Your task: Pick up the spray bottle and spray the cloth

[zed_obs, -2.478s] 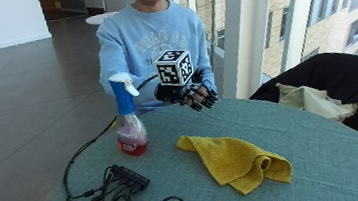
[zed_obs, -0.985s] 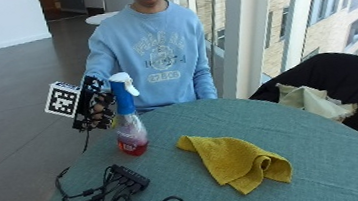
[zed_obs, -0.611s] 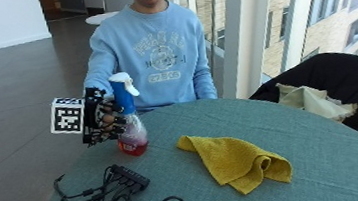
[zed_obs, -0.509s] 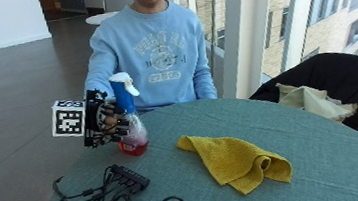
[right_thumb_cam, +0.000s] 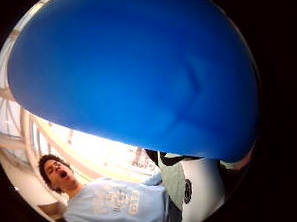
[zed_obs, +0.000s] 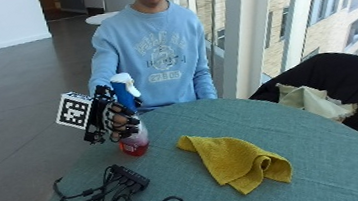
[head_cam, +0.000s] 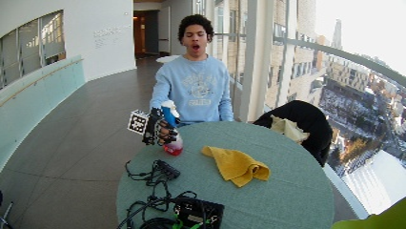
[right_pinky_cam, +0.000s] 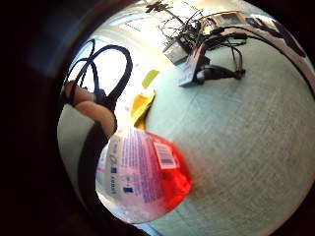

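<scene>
Black cabling and a power strip lay nearest, tangled at the close edge of the round table, which was covered in a grey-green woven cloth. Beyond these, toward the middle, lay the yellow cloth, crumpled and folded over on itself, flat on the tabletop and well apart from the bottle. At the table's far-left edge stood the spray bottle: clear body with red liquid in the lower part, printed label, blue neck, white trigger head; its base appeared to be touching the table or only just off it, which could not be told for certain. The gloved right hand was wrapped round the blue neck just under the head, fingers curled about it; the thumb-side palm view was filled with that blue plastic. Behind the table was the person in a light blue sweatshirt; the bare hand did not show. Farther back, a dark chair with pale fabric on it. Step in hand, by judgement: grasp made, lift starting. Next move called for raising the bottle, carrying it toward the yellow cloth, aiming the nozzle at it and getting a finger onto the trigger.
</scene>
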Motion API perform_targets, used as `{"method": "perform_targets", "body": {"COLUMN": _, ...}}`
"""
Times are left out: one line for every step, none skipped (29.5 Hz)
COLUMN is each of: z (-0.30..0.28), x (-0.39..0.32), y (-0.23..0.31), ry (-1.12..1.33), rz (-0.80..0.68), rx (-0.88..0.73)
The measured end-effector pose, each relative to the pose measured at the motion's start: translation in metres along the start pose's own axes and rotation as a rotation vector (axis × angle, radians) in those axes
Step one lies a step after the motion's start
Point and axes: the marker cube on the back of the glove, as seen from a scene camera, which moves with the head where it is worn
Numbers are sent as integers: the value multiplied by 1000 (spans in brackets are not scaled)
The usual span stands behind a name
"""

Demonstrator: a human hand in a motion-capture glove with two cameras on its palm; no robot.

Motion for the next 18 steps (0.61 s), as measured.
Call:
{"method": "perform_targets", "body": {"z": 0, "x": -1, "y": 0, "ry": 11, "rz": 3, "rx": -2}}
{"method": "perform_targets", "body": {"z": 1, "x": -3, "y": -1, "ry": 25, "rz": 3, "rx": -6}}
{"method": "perform_targets", "body": {"z": 1, "x": -5, "y": -2, "ry": 39, "rz": 1, "rx": -11}}
{"method": "perform_targets", "body": {"z": 1, "x": -7, "y": -3, "ry": 51, "rz": -4, "rx": -16}}
{"method": "perform_targets", "body": {"z": 2, "x": -10, "y": -5, "ry": 62, "rz": -8, "rx": -21}}
{"method": "perform_targets", "body": {"z": 2, "x": -13, "y": -7, "ry": 72, "rz": -10, "rx": -29}}
{"method": "perform_targets", "body": {"z": 3, "x": -17, "y": -9, "ry": 83, "rz": -9, "rx": -40}}
{"method": "perform_targets", "body": {"z": 3, "x": -21, "y": -11, "ry": 97, "rz": -5, "rx": -56}}
{"method": "perform_targets", "body": {"z": 4, "x": -26, "y": -14, "ry": 115, "rz": 1, "rx": -75}}
{"method": "perform_targets", "body": {"z": 5, "x": -31, "y": -17, "ry": 139, "rz": 8, "rx": -94}}
{"method": "perform_targets", "body": {"z": 6, "x": -36, "y": -21, "ry": 165, "rz": 16, "rx": -113}}
{"method": "perform_targets", "body": {"z": 8, "x": -41, "y": -25, "ry": 193, "rz": 22, "rx": -128}}
{"method": "perform_targets", "body": {"z": 10, "x": -46, "y": -30, "ry": 220, "rz": 29, "rx": -141}}
{"method": "perform_targets", "body": {"z": 12, "x": -51, "y": -35, "ry": 245, "rz": 36, "rx": -154}}
{"method": "perform_targets", "body": {"z": 15, "x": -56, "y": -40, "ry": 267, "rz": 42, "rx": -167}}
{"method": "perform_targets", "body": {"z": 18, "x": -60, "y": -44, "ry": 287, "rz": 44, "rx": -179}}
{"method": "perform_targets", "body": {"z": 21, "x": -64, "y": -49, "ry": 306, "rz": 35, "rx": -188}}
{"method": "perform_targets", "body": {"z": 25, "x": -67, "y": -54, "ry": 324, "rz": 14, "rx": -191}}
